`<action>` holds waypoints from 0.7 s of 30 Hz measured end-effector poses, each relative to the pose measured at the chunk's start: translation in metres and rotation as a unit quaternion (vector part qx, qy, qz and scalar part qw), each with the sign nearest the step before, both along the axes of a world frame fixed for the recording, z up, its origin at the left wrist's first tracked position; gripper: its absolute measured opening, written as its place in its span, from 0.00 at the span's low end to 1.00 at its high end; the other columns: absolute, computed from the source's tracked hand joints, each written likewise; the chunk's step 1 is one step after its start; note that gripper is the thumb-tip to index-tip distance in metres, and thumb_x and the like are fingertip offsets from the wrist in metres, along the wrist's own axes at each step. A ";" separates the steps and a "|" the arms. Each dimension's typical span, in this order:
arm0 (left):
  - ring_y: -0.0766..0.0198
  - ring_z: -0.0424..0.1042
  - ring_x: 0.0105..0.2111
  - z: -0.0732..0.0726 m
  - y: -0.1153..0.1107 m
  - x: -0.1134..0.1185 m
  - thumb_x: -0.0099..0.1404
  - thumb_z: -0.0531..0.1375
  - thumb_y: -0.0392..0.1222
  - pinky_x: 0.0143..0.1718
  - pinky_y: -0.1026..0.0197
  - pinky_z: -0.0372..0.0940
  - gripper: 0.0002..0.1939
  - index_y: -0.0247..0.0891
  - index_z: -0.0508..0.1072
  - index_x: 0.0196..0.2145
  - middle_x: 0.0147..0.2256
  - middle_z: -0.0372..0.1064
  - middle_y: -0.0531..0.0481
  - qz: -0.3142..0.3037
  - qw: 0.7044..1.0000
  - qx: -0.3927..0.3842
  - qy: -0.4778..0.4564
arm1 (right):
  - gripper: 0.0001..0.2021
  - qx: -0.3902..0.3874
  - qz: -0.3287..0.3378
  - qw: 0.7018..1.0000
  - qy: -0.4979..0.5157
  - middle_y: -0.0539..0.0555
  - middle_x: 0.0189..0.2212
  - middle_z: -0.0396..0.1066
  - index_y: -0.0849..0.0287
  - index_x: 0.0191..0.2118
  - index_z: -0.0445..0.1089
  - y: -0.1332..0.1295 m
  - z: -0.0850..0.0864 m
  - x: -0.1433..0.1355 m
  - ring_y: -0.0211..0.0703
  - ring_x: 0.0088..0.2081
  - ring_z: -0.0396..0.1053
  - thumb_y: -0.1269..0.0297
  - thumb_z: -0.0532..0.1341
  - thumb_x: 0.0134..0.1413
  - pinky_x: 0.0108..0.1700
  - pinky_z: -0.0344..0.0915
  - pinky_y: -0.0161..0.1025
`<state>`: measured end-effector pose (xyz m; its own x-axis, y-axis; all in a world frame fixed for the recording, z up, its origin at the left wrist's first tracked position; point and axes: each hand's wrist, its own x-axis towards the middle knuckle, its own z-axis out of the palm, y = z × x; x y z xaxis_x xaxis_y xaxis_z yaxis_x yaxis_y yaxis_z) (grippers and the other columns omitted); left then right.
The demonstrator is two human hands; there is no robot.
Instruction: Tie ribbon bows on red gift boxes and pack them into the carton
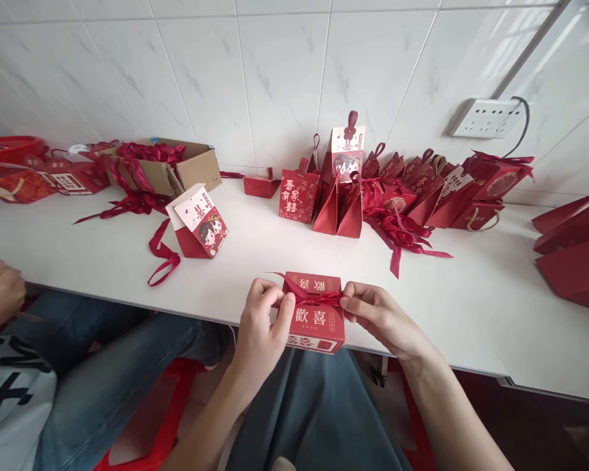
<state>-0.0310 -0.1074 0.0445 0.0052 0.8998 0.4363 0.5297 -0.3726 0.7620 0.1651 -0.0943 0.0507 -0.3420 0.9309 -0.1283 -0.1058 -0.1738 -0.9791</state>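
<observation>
A red gift box point(314, 320) with pale lettering sits at the front edge of the white table, straight in front of me. Across its top runs a dark red ribbon point(319, 298), gathered in a knot or bow near the middle. On the box's left side, my left hand point(267, 311) pinches the ribbon between thumb and fingers. My right hand point(373, 313) pinches the ribbon's other side at the box's right edge. Both hands are closed, and the ribbon is stretched between them.
A white-and-red box point(201, 222) stands left of centre beside a loose ribbon point(163, 261). Behind are a cardboard carton point(191, 167) of ribbons, several red gift boxes point(298, 196) and a ribbon pile point(402, 232). A co-worker's hand point(2, 288) is at far left; a power strip point(485, 119) hangs on the wall.
</observation>
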 end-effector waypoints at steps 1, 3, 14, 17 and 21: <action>0.67 0.62 0.29 0.000 0.000 0.000 0.66 0.50 0.38 0.34 0.64 0.61 0.13 0.39 0.55 0.23 0.30 0.56 0.52 0.000 1.000 -0.001 -0.001 | 0.17 0.002 0.007 1.000 -0.009 0.46 0.20 0.60 0.59 0.22 0.60 0.001 -0.001 0.003 0.33 0.24 0.56 0.54 0.65 0.48 0.29 0.52 0.34; 0.68 0.62 0.29 0.000 0.000 0.000 0.66 0.50 0.38 0.34 0.64 0.60 0.13 0.39 0.54 0.23 0.30 0.56 0.52 -0.001 1.000 -0.003 -0.002 | 0.17 0.015 0.026 0.998 -0.047 0.47 0.21 0.61 0.59 0.23 0.61 0.003 0.001 0.011 0.34 0.25 0.57 0.52 0.64 0.48 0.30 0.54 0.35; 0.65 0.62 0.32 -0.002 -0.002 0.005 0.63 0.53 0.35 0.35 0.61 0.61 0.08 0.40 0.57 0.27 0.31 0.56 0.52 -0.007 0.997 0.049 0.055 | 0.08 0.265 0.032 0.880 -0.392 0.54 0.33 0.69 0.58 0.32 0.71 0.038 0.054 -0.034 0.41 0.34 0.67 0.59 0.60 0.53 0.36 0.61 0.37; 0.63 0.62 0.34 -0.005 -0.004 0.008 0.63 0.52 0.33 0.36 0.60 0.62 0.04 0.40 0.59 0.32 0.32 0.58 0.51 0.001 0.995 0.083 0.058 | 0.04 0.263 0.079 0.870 -0.410 0.53 0.33 0.71 0.58 0.32 0.71 0.037 0.055 -0.045 0.40 0.33 0.67 0.65 0.60 0.51 0.35 0.61 0.36; 0.60 0.62 0.39 -0.005 -0.007 0.010 0.63 0.51 0.31 0.40 0.56 0.63 0.06 0.40 0.62 0.36 0.35 0.60 0.48 -0.007 0.991 0.110 0.072 | 0.06 0.267 0.056 0.882 -0.384 0.53 0.31 0.71 0.58 0.27 0.69 0.035 0.046 -0.046 0.39 0.31 0.67 0.66 0.57 0.53 0.34 0.61 0.36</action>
